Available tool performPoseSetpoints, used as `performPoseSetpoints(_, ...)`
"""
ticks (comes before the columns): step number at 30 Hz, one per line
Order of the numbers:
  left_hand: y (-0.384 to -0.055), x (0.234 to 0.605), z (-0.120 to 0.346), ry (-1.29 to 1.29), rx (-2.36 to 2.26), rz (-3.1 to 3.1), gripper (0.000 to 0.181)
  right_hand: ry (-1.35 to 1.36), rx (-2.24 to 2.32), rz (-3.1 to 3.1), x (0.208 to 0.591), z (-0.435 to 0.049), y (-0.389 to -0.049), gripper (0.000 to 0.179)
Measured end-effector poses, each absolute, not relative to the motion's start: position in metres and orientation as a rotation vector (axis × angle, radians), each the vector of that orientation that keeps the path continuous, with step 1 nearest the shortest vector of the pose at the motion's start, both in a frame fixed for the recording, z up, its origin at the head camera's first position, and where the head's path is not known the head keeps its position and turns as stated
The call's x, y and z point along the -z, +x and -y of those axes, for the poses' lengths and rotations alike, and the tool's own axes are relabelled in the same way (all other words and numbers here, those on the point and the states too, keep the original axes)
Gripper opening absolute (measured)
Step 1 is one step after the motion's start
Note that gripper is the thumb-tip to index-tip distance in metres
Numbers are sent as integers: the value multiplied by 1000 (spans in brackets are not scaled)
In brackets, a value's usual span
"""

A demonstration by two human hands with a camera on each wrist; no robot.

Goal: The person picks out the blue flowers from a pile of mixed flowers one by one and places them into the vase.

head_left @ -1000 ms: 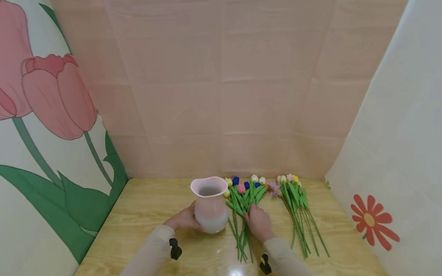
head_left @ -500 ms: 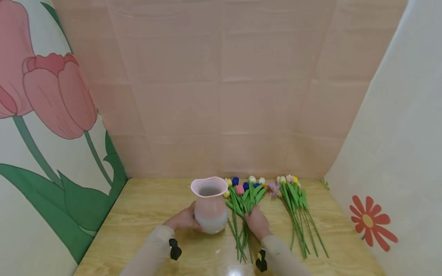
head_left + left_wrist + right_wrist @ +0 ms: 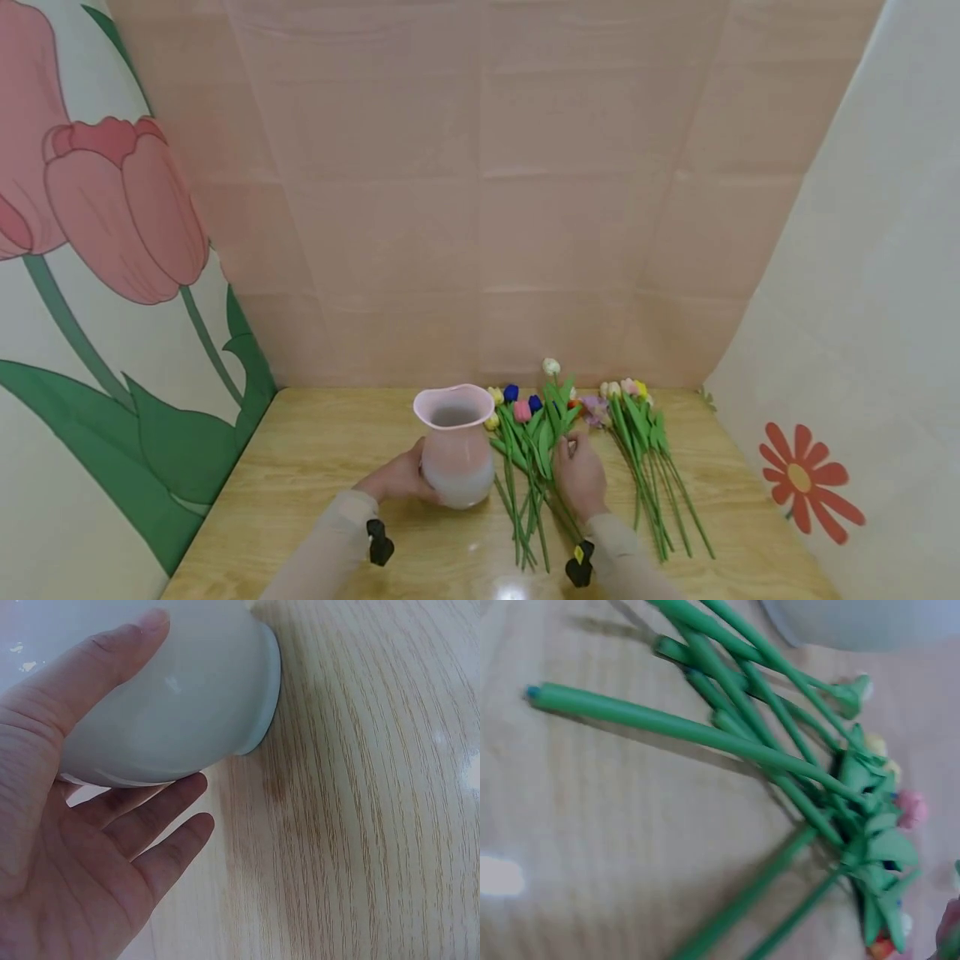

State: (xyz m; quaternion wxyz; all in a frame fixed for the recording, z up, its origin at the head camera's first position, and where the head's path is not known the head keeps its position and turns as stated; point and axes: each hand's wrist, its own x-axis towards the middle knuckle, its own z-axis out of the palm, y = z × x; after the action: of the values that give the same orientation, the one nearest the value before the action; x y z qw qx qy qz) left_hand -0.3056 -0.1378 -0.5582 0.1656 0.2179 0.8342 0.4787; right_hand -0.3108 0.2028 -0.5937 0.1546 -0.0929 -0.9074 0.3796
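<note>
A pink-and-white vase (image 3: pixel 459 467) with a wavy rim stands on the table. My left hand (image 3: pixel 401 477) holds its side; in the left wrist view the thumb lies along the pale vase body (image 3: pixel 180 697) and the fingers reach round the other side. To the right of the vase lies a bunch of artificial tulips (image 3: pixel 522 450) with yellow, blue and pink heads. My right hand (image 3: pixel 581 479) pinches a white tulip (image 3: pixel 551 367) by its stem, and its head stands above the others. In the right wrist view, loose green stems (image 3: pixel 652 731) cross one another.
A second bunch of artificial flowers (image 3: pixel 647 442) lies farther right, with lilac blooms (image 3: pixel 597 411) beside it. The wooden table (image 3: pixel 330 442) meets a pink backdrop (image 3: pixel 480 208) behind. Flower-printed panels rise on both sides.
My right hand has moved slightly right and up from the bunch, and the white tulip's head has risen with it. My left hand and the vase have stayed in place.
</note>
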Motion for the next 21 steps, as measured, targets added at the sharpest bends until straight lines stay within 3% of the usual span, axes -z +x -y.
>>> performPoseSetpoints(6,-305,557,138,626,-1351,-2392,100,-157,-928,2400,575,-216,-314,17)
performPoseSetpoints(15,-304,558,138,625,-1347,-2400,102,-60,-652,2199,551,-243,-315,33)
performPoseSetpoints(21,-305,557,137,608,-1339,-2386,104,-13,-531,2127,559,-270,-316,35)
